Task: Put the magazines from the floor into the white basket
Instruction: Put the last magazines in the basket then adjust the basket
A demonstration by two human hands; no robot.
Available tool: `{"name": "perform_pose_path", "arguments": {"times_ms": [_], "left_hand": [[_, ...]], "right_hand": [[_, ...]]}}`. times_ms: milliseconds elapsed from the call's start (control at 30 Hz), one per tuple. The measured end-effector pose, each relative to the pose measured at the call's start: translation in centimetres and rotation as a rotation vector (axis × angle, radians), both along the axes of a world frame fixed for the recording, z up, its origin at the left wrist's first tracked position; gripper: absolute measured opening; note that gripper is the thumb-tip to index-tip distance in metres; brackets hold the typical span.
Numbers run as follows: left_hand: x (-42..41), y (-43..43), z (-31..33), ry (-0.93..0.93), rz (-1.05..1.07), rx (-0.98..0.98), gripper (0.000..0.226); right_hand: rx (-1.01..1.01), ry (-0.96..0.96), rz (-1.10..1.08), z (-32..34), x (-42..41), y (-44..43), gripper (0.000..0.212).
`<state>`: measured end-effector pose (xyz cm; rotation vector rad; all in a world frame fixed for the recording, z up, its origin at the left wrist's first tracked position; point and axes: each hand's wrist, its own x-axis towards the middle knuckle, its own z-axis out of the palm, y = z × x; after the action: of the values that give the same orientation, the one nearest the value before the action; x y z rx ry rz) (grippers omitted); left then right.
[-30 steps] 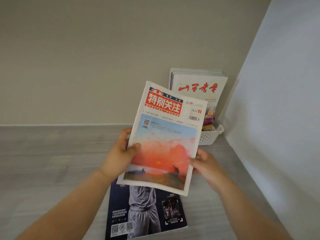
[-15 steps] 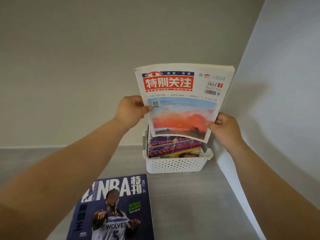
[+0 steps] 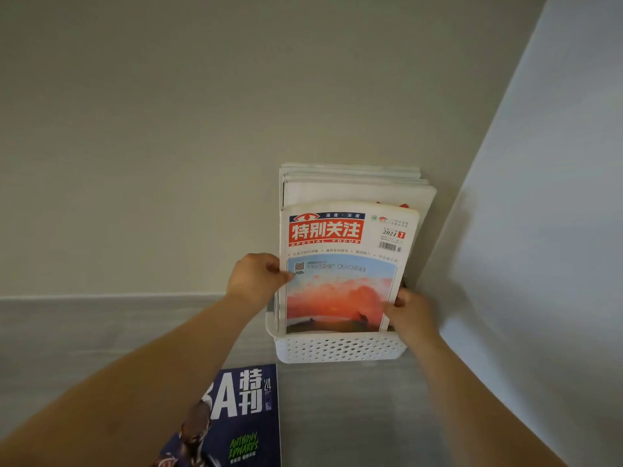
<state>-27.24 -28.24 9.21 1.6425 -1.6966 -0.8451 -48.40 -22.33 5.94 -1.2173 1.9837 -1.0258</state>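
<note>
Taking the white perforated plastic basket (image 3: 338, 348) as the landmark, it stands on the grey wood-grain floor (image 3: 101, 348) in the corner where the beige wall and the pale blue-grey wall meet, probably so that the walls prop whatever stands in it.

Left of the basket and nearer the camera, a dark blue basketball magazine with white lettering and a player on its cover (image 3: 236, 416) lies flat on the floor, close to the basket's front wall but not touching it. It appears to be the one left to collect.

Just above the basket's left rim, the left hand (image 3: 258, 279) pinches the left edge of the red-and-white titled magazine with a sunset picture on its cover (image 3: 340, 281), thumb on the cover and fingers curled behind. This magazine stands upright, its lower edge already below the rim, at the front of the basket. The two-sided hold seems meant to keep the floppy paper from buckling as it settles.

Behind it, taller pale magazines (image 3: 354, 187) stand in the basket and lean back towards the beige wall.

At the basket's right rim, the right hand (image 3: 409, 311) grips the magazine's lower right edge, fingers closed on it, steadying that side.
</note>
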Motion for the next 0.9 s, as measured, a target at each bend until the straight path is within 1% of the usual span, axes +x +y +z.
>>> {"name": "perform_pose_path", "arguments": {"times_ms": [33, 133, 200, 267, 367, 467, 600, 767, 833, 900], "left_hand": [[-0.2, -0.2, 0.0, -0.006, 0.011, 0.006, 0.005], [-0.6, -0.4, -0.4, -0.082, 0.034, -0.033, 0.028], [-0.7, -0.4, -0.7, -0.112, 0.068, -0.074, 0.034], [-0.4, -0.6, -1.0, -0.138, 0.112, -0.076, 0.035], [-0.1, -1.1, -1.1, -0.224, 0.107, -0.048, 0.035], [-0.1, -1.4, -0.9, -0.290, 0.081, -0.044, 0.035], [0.1, -1.3, -1.0, -0.334, 0.081, -0.043, 0.034], [0.9, 0.3, -0.6, -0.308, 0.080, -0.053, 0.029], [1.7, 1.6, -0.4, -0.259, 0.060, -0.049, 0.027], [3.4, 3.7, -0.7, -0.221, 0.042, -0.038, 0.025]], "right_hand": [[0.006, 0.021, -0.014, -0.2, 0.1, -0.2, 0.029], [0.031, 0.091, -0.032, -0.2, 0.4, -0.8, 0.029], [0.043, 0.112, -0.031, -0.1, 0.5, -1.0, 0.028], [0.039, 0.116, -0.031, -0.1, 0.5, -1.1, 0.026], [0.009, 0.069, -0.045, 0.1, 0.6, -1.3, 0.027], [-0.013, 0.021, -0.053, 0.2, 1.1, -1.6, 0.036], [-0.026, 0.043, -0.049, 0.4, 1.7, -1.6, 0.046], [-0.103, 0.072, -0.031, 1.1, 1.9, -0.3, 0.055], [-0.141, 0.110, -0.023, 1.3, 2.3, 1.0, 0.050], [-0.205, 0.151, -0.059, 1.1, 3.1, 2.9, 0.043]]}}
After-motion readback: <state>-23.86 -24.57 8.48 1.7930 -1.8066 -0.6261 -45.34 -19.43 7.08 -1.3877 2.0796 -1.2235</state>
